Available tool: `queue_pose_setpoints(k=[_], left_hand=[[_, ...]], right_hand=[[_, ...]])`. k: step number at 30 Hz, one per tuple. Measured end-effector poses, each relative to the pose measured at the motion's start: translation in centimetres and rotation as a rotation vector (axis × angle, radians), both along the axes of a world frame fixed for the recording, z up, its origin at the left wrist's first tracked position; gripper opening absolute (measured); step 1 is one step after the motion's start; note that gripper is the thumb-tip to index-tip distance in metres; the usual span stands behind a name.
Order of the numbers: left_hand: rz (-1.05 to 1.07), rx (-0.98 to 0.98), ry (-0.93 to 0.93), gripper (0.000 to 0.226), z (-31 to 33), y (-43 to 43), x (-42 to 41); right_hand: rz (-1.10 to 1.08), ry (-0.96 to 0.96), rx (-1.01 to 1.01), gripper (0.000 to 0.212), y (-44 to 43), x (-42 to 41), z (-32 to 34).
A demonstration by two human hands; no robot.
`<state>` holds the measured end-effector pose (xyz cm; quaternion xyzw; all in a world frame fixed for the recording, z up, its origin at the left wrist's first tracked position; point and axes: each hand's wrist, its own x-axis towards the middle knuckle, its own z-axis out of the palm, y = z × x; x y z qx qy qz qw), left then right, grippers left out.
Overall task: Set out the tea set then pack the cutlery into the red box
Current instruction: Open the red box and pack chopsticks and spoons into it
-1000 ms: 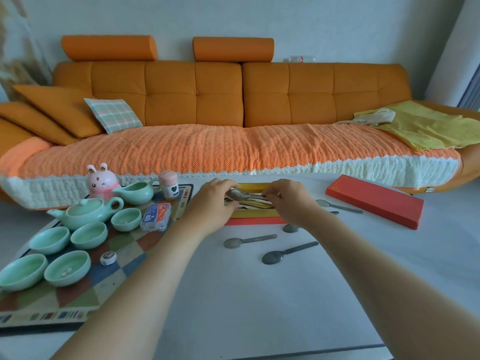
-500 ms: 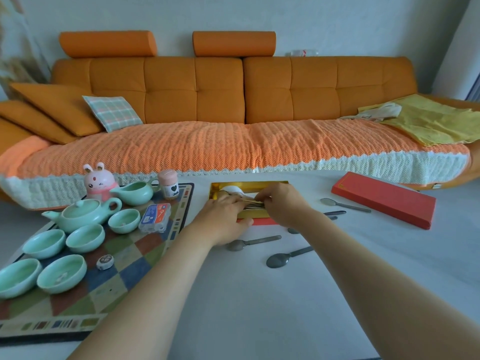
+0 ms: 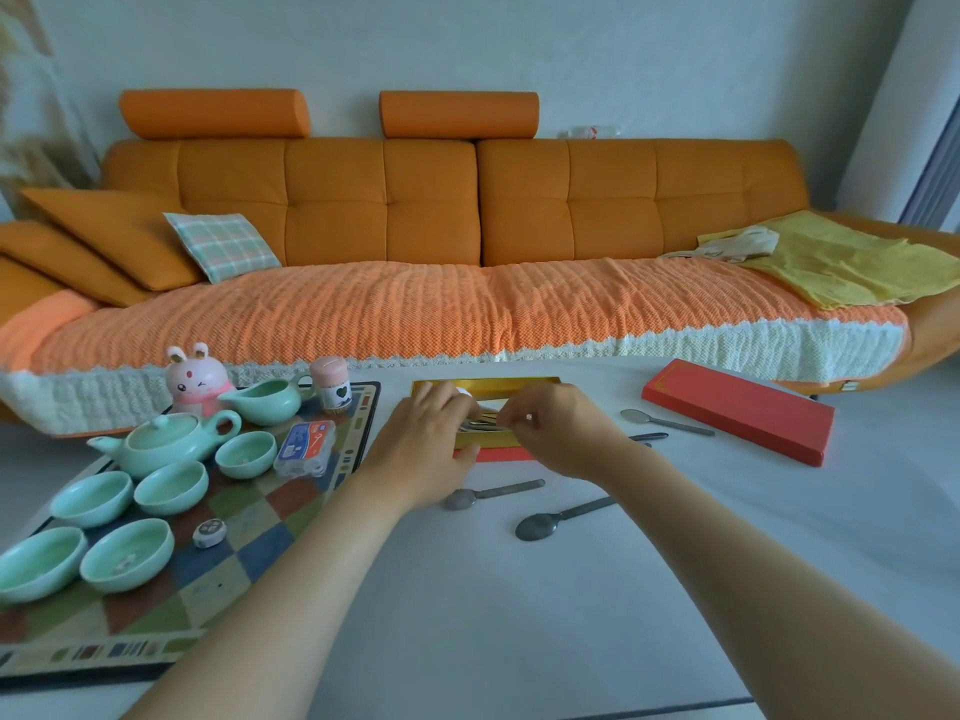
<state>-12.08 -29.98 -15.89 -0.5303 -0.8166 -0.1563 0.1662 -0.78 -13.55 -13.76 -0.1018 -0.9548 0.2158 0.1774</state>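
Note:
The red box (image 3: 493, 454) with a gold lining lies open at the table's middle. Both hands are over it: my left hand (image 3: 423, 449) and my right hand (image 3: 558, 428) pinch a metal spoon (image 3: 480, 421) and lay it inside the box. The box's red lid (image 3: 737, 407) lies to the right. Three loose spoons rest on the table: one (image 3: 491, 493) by my left hand, one (image 3: 563, 519) in front, one (image 3: 665, 420) near the lid. The mint-green tea set, with its teapot (image 3: 166, 441), pitcher (image 3: 265, 402) and several cups (image 3: 127, 553), stands on the chequered mat (image 3: 249, 532) at the left.
A pink rabbit figure (image 3: 195, 379), a small pink jar (image 3: 332, 389), a small packet (image 3: 306, 446) and a round token (image 3: 209, 532) share the mat. An orange sofa (image 3: 415, 226) with cushions runs behind the table. A dark handle (image 3: 649, 437) pokes out behind my right wrist.
Both hands have lowered the spoon from above the box down into it. The view has shifted slightly; the loose spoons and tea set have not moved.

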Motion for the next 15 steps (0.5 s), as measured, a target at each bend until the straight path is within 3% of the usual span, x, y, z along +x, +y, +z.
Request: queue_pose_setpoints(k=[4,8,11,15], left_hand=[[-0.012,-0.005,-0.072,0.021,0.1,-1.0,1.1],[0.020,-0.196,-0.198,0.031,-0.7,-2.1,1.7],[0.022,-0.233,-0.251,0.036,-1.0,-2.8,1.8],[0.000,-0.221,-0.297,0.027,-0.7,-3.1,1.9]], right_hand=[[0.057,-0.173,0.123,0.032,-1.0,1.1,-0.4],[0.088,-0.318,0.214,0.026,-1.5,1.9,-1.1],[0.085,-0.337,0.181,0.022,-1.7,2.1,-1.4],[0.063,-0.334,0.133,0.016,-1.8,2.2,-1.4]])
